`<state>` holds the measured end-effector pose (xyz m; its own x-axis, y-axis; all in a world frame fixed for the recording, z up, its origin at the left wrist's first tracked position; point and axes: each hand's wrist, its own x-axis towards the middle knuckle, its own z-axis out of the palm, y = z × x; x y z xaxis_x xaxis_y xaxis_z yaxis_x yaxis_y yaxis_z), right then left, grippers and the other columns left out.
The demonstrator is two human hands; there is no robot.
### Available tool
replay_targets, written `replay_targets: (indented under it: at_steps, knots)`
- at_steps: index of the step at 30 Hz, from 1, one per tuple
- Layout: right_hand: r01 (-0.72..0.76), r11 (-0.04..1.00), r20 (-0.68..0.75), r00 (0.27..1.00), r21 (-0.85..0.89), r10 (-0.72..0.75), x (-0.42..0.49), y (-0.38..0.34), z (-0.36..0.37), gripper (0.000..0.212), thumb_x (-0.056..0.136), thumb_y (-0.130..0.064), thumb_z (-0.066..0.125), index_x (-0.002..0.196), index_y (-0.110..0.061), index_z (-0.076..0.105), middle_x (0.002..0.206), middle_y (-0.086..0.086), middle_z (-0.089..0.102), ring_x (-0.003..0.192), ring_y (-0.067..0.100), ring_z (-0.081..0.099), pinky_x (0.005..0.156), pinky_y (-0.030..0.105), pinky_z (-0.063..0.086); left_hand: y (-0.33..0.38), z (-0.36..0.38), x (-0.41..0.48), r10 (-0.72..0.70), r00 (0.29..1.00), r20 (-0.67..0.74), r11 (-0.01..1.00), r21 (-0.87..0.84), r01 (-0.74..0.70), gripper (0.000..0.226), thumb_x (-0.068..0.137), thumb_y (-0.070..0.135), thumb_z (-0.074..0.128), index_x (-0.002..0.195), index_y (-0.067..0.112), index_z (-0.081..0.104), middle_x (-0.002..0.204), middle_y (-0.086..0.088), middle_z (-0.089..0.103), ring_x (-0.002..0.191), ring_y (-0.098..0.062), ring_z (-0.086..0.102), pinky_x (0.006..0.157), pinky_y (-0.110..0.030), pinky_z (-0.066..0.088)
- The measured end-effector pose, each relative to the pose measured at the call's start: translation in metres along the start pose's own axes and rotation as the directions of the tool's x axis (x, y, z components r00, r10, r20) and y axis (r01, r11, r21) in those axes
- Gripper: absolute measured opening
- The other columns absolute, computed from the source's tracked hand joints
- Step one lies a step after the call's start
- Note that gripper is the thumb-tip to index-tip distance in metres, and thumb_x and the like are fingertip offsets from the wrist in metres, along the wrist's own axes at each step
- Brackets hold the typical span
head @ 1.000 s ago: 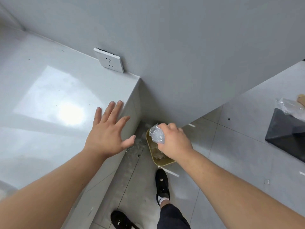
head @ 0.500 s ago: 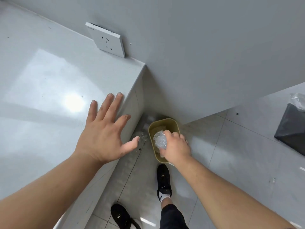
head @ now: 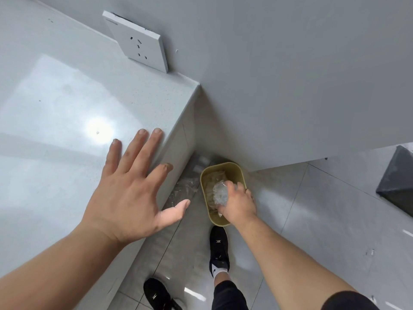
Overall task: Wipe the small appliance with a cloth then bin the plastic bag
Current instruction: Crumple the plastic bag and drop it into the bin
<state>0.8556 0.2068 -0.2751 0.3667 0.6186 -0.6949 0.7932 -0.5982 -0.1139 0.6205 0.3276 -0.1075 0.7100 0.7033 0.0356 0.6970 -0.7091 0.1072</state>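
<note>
My right hand (head: 239,203) grips a crumpled clear plastic bag (head: 220,193) and holds it down inside the mouth of a small olive-yellow bin (head: 237,173) on the floor. Pale crumpled waste lies in the bin under the bag. My left hand (head: 131,191) is spread flat, fingers apart, over the right edge of the glossy grey countertop (head: 67,108), holding nothing. The small appliance and the cloth are not in view.
The bin stands in the corner between the counter's side panel and the grey wall (head: 290,74). A white socket plate (head: 140,41) sits on the wall above the counter. My two black shoes (head: 219,245) stand on the tiled floor. A dark grey object (head: 397,184) lies at right.
My right hand has gone down with the plastic bag from above the bin's rim into its mouth. My view has moved closer; the left hand stays spread over the counter edge.
</note>
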Motion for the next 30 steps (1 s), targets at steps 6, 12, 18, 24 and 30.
replay_targets:
  at_steps: [6,12,18,24,30]
  knots:
    - [-0.032,0.999,0.036,0.999,-0.041,0.034,0.018,0.007,0.009,0.093,0.083,-0.055,0.077,0.157,-0.03,0.026,0.164,0.016,0.03,0.143,0.044,0.039,0.116,0.052,0.038,0.003,-0.005,0.0,-0.011,1.0,0.016,1.0,-0.006,0.011,0.083,0.082,0.085,0.051,0.116,0.013,0.076,0.171,-0.016,0.026,0.159,-0.037,0.02,0.122,-0.07,0.018]
    - [-0.053,0.998,0.046,0.997,-0.046,0.056,0.024,0.011,0.02,0.109,0.082,-0.058,0.077,0.164,-0.031,0.011,0.171,0.019,0.016,0.149,0.048,0.03,0.12,0.054,0.034,0.004,-0.006,0.001,-0.007,1.0,0.013,1.0,-0.01,0.007,0.083,0.081,0.085,0.053,0.113,0.013,0.076,0.17,-0.017,0.029,0.159,-0.038,0.022,0.121,-0.07,0.019]
    - [-0.056,0.997,0.041,0.997,-0.05,0.058,0.023,0.008,0.024,0.116,0.084,-0.058,0.076,0.165,-0.035,-0.004,0.174,0.018,0.004,0.153,0.052,0.022,0.123,0.054,0.029,0.006,-0.008,0.002,-0.014,0.999,0.029,1.0,-0.008,0.014,0.085,0.081,0.087,0.05,0.114,0.013,0.077,0.171,-0.016,0.027,0.159,-0.037,0.021,0.123,-0.069,0.017]
    - [-0.029,0.996,0.088,0.995,-0.08,0.036,0.019,0.008,0.023,0.108,0.085,-0.052,0.074,0.165,-0.028,0.005,0.174,0.015,0.01,0.154,0.047,0.022,0.124,0.053,0.029,0.005,-0.007,0.002,-0.011,0.999,0.041,1.0,-0.001,0.011,0.085,0.081,0.087,0.05,0.113,0.013,0.077,0.172,-0.016,0.025,0.159,-0.037,0.02,0.123,-0.069,0.016]
    - [0.021,0.995,0.129,0.992,-0.097,-0.009,0.012,0.007,0.016,0.094,0.088,-0.056,0.065,0.163,-0.025,0.019,0.171,0.013,0.024,0.153,0.041,0.025,0.123,0.051,0.03,0.004,-0.007,0.001,-0.01,0.998,0.059,1.0,0.012,0.009,0.083,0.081,0.087,0.049,0.114,0.016,0.078,0.172,-0.015,0.023,0.159,-0.037,0.02,0.123,-0.07,0.016]
